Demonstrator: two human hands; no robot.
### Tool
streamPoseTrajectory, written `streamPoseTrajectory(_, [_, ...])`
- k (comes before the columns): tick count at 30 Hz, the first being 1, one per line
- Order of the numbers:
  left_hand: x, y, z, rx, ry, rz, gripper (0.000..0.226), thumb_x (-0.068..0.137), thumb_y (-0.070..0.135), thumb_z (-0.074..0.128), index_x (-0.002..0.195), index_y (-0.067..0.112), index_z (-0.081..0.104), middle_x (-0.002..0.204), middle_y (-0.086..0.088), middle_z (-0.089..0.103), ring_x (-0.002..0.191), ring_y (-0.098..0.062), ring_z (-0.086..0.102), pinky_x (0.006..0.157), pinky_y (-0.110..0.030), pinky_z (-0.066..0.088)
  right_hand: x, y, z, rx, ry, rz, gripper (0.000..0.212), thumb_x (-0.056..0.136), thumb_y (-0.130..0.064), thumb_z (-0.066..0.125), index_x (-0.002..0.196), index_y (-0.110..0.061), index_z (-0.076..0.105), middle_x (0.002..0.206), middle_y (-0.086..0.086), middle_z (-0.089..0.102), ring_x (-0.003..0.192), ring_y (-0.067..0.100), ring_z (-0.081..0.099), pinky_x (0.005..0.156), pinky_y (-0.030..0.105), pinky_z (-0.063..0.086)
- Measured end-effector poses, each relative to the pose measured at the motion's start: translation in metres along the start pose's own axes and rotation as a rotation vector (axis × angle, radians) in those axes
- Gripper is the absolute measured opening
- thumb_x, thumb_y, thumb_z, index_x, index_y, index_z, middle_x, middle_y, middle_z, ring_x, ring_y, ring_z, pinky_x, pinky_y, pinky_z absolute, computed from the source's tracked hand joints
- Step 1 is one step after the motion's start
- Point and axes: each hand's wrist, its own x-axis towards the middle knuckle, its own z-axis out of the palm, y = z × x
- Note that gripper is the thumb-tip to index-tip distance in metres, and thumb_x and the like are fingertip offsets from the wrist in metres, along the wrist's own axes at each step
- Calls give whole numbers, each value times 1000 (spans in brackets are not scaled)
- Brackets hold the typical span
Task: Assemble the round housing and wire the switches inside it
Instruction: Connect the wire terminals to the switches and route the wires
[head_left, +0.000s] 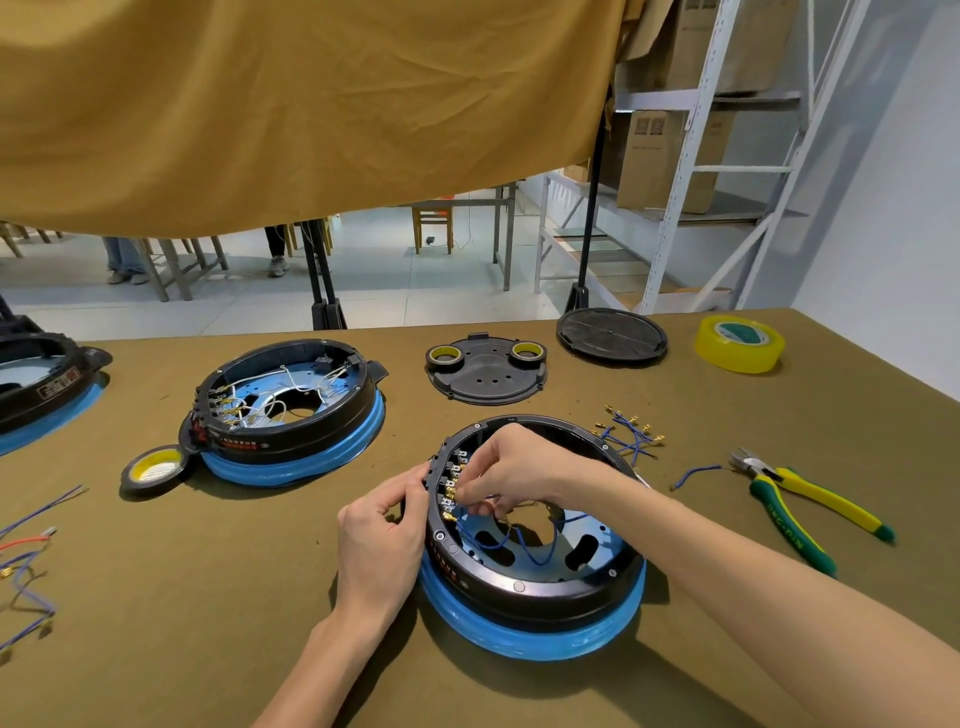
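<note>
The round black housing (540, 587) with a blue-wrapped base sits on the table in front of me. A row of switches (451, 486) with brass terminals lines its inner left wall. Blue wires (540, 551) loop across its floor. My left hand (382, 535) grips the outer left rim by the switches. My right hand (511, 465) reaches inside from the right and pinches a blue wire's connector at a switch terminal.
A wired second housing (291, 410) lies at the left, with black tape (153, 467) beside it. A black cover (485, 369) and a round lid (612, 335) lie behind. Loose blue wires (631, 431), cutters (800, 499) and yellow tape (740, 343) are at the right.
</note>
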Motion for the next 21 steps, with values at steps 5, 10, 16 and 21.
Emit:
streamPoseTrajectory(5, [-1,3,0,-33,-14,0,27,99,23,56,119,29,72,117,23,72,113,7,65,96,-23,56,-3,6,20,-344,253,-260,10,91,-19,77,90,-10,80,78,2,77,70,12,73,70,33,63])
streamPoseTrajectory(10, [0,2,1,-43,-21,16,26,99,23,56,117,32,72,116,28,71,113,7,65,94,-20,56,-2,6,15,-317,221,-316,10,92,-17,76,89,-8,80,79,3,77,70,12,72,69,28,62])
streamPoseTrajectory(16, [1,-1,1,-27,-20,0,27,99,21,57,121,24,74,118,20,73,115,5,65,97,-26,57,1,9,18,-298,222,-319,9,93,-15,75,87,-9,78,76,2,75,68,12,73,69,31,64])
streamPoseTrajectory(21, [2,2,2,50,-50,-23,30,103,24,54,127,18,72,122,9,74,116,-1,66,98,-36,58,-3,8,1,-294,141,-230,17,91,-23,77,97,-7,79,84,5,78,71,12,74,63,21,60])
